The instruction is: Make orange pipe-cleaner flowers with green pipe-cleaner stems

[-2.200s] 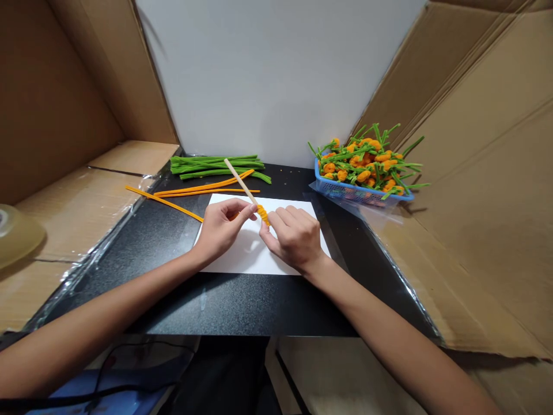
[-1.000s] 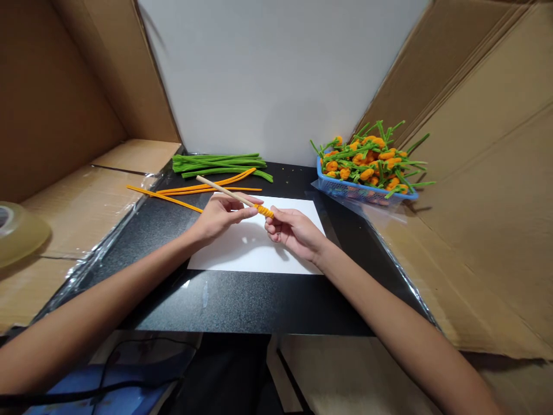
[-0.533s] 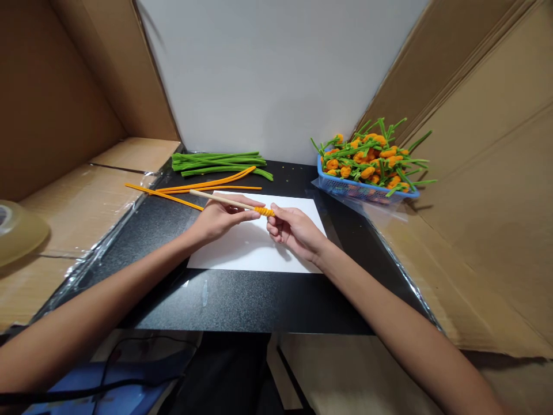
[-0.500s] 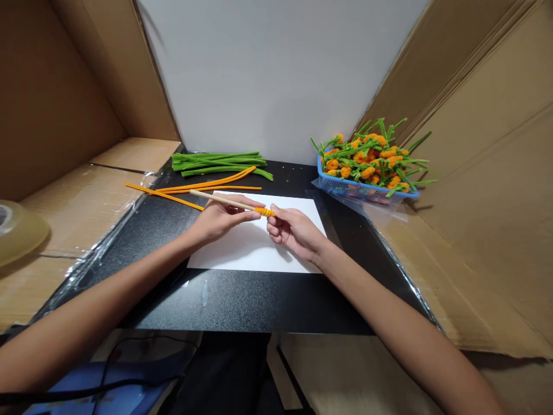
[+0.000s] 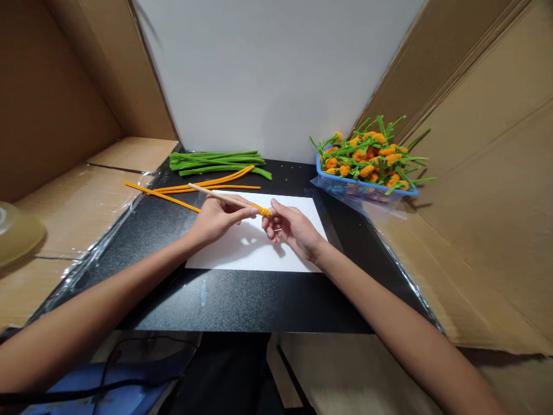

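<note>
A thin wooden stick (image 5: 218, 195) slants over the white sheet of paper (image 5: 242, 253), and an orange pipe cleaner coil (image 5: 261, 211) is wound round its right end. My left hand (image 5: 222, 216) pinches the stick and the left part of the coil between thumb and fingers. Just right of the coil is my right hand (image 5: 294, 226), its thumb raised a little and its fingers curled beneath the coil's tip. Whether those fingers grip the coil is hard to make out.
Green pipe cleaners (image 5: 220, 161) and orange pipe cleaners (image 5: 173, 200) lie at the back left. A blue basket (image 5: 367, 187) full of orange and green pieces stands back right. A tape roll (image 5: 19, 233) sits far left, on cardboard.
My right thumb has lifted off the coil's end and the right fingers have loosened beneath it. The stick and coil now tilt down more to the right.
</note>
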Motion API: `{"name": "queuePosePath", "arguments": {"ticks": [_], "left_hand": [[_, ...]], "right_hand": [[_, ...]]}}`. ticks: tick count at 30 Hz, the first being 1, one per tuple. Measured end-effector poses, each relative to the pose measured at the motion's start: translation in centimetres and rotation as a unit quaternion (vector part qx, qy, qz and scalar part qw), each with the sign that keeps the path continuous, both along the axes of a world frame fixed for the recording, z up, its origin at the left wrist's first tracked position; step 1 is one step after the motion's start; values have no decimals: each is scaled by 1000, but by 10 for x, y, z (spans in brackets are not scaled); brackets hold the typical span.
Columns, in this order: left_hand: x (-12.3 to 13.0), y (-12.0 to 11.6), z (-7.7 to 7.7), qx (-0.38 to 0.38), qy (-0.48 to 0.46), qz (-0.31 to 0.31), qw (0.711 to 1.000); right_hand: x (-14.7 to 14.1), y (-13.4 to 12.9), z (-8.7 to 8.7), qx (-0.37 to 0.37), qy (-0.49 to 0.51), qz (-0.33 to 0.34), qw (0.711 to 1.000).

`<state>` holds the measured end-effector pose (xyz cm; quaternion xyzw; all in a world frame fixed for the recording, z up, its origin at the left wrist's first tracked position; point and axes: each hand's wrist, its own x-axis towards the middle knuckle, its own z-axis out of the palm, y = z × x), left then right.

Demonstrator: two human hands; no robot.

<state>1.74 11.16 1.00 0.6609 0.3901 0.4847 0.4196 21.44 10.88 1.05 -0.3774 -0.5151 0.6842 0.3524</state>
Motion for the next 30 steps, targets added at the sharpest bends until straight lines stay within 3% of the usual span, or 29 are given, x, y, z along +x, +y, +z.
{"name": "queuePosePath", "arguments": {"ticks": [3, 5, 10, 14, 20, 23, 25, 27, 30], "left_hand": [[1, 0, 5, -41, -15, -25, 999], [2, -1, 6, -58, -16, -39, 997], [2, 0, 6, -49, -24, -54, 997], [1, 1, 5, -9, -21, -45, 999], [3, -1, 9, 3, -33, -49, 998], [4, -2, 7, 0, -26, -19, 999], [3, -1, 4, -3, -24, 0, 1000], [2, 2, 1, -16, -29, 15, 999], [0, 4, -4, -42, -43, 31, 998]], "right_hand": [[0, -1, 0, 67, -32, 19, 997], [-1, -1, 0, 71, -34, 21, 997], [0, 1, 2, -39, 58, 37, 997], [2, 3, 5, -153, 102, 103, 978], [2, 1, 2, -164, 84, 151, 971], [-2, -1, -3, -84, 4, 87, 993], [-3, -3, -5, 40, -76, -4, 996], [-3, -6, -3, 207, -164, -85, 961], [0, -9, 1, 411, -288, -122, 856]]}}
